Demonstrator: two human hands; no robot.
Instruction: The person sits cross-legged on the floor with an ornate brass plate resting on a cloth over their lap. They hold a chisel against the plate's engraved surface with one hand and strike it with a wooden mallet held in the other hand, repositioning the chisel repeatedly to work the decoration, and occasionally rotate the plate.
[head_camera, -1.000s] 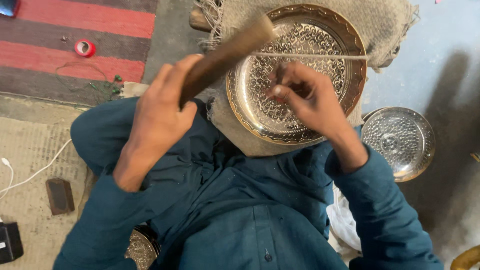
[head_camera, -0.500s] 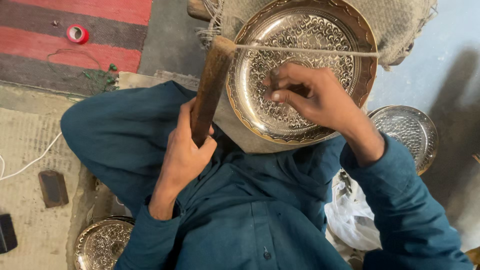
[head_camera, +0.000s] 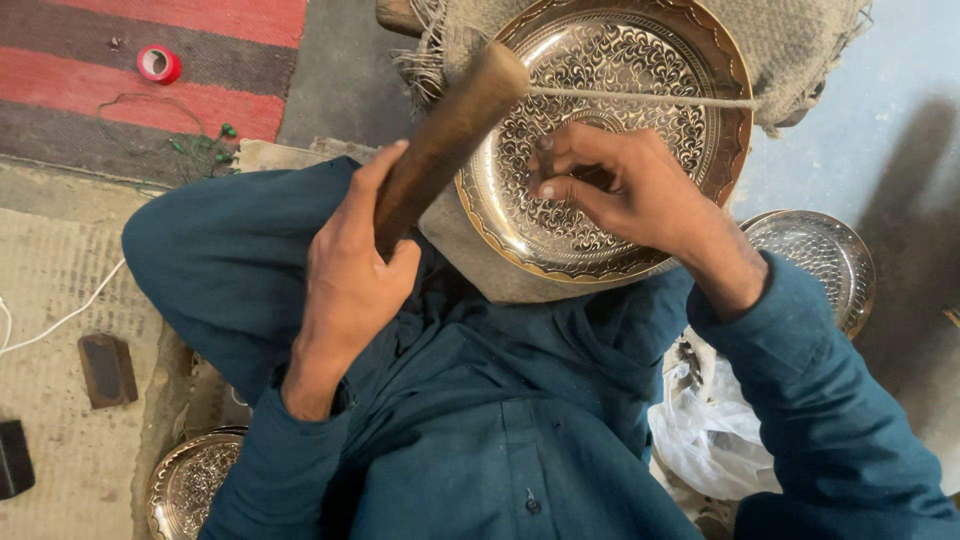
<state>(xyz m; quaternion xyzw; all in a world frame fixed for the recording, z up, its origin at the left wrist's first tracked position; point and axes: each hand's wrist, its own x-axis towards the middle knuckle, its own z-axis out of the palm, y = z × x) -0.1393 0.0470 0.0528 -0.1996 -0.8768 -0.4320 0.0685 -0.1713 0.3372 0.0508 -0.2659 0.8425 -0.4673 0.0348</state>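
- The engraved brass tray (head_camera: 640, 110) lies at twelve o'clock in the view, propped on coarse burlap cloth (head_camera: 800, 40), its bright face covered in scrolling floral chasing inside a scalloped rim.
- The right hand (head_camera: 630, 195) rests on the tray's centre, fingers curled together and pinched on a small dark punch (head_camera: 545, 160) that stands nearly upright with its tip on the metal; thumb and forefinger meet around the shaft.
- A taut string (head_camera: 650, 98) crosses the tray from nine to three o'clock, just above that hand.
- The left hand (head_camera: 350, 280) is clamped in a full fist on a wooden mallet (head_camera: 445, 140), thumb lying along the handle; the mallet slants up toward one o'clock, its blunt end overlapping the tray's rim at ten o'clock.
- Both forearms, in teal sleeves (head_camera: 800, 400), rise from six o'clock; the left wrist is bent back, the right wrist bent inward over the tray.
- At three o'clock of the tray a smaller silvery engraved bowl (head_camera: 815, 260) sits on the floor; I cannot tell whether anything is in it.
- At seven o'clock another engraved plate (head_camera: 185, 485) shows partly under the left elbow.
- A white plastic bag (head_camera: 710, 440) lies at five o'clock.
- At ten o'clock a red tape roll (head_camera: 158, 64) rests on a red striped rug (head_camera: 150, 100).
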